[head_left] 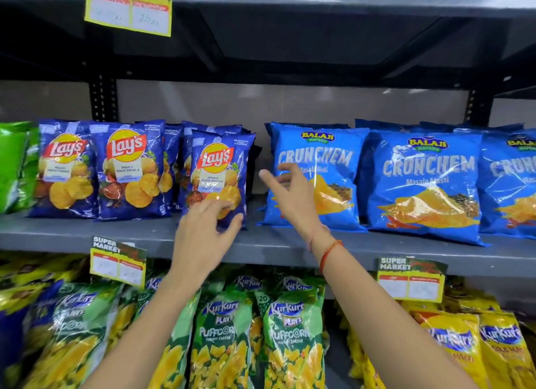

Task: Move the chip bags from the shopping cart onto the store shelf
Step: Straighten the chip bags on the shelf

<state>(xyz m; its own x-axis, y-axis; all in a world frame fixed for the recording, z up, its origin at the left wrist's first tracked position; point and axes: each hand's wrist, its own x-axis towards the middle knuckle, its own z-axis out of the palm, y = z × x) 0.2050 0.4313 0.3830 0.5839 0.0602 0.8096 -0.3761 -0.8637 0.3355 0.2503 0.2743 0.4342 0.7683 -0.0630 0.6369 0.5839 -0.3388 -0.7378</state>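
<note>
Head view. Left hand (203, 232) at the foot of the rightmost Lay's bag (220, 176), fingers curled over its lower front and thumb at its bottom right corner; firm grip or mere touch cannot be told. Bag upright at the front edge of the grey middle shelf (87, 232), leaning on more dark-blue Lay's bags behind and to its left. Right hand (293, 194) raised with fingers loosely spread, empty, hovering before the left edge of the nearest Balaji Crunchem bag (316, 176); contact unclear. Red thread (329, 253) round the right wrist. Further light-blue Crunchem bags toward the shelf's right end, green bags (16, 165) at its far left end. Yellow price tags (117, 262) clipped to the shelf's front lip. On the shelf below, green Kurkure Puffcorn bags (293, 339) in the middle, yellow Kurkure bags (475, 345) to the right. Dark underside of an upper shelf (319, 40) overhead. Shopping cart out of sight.
</note>
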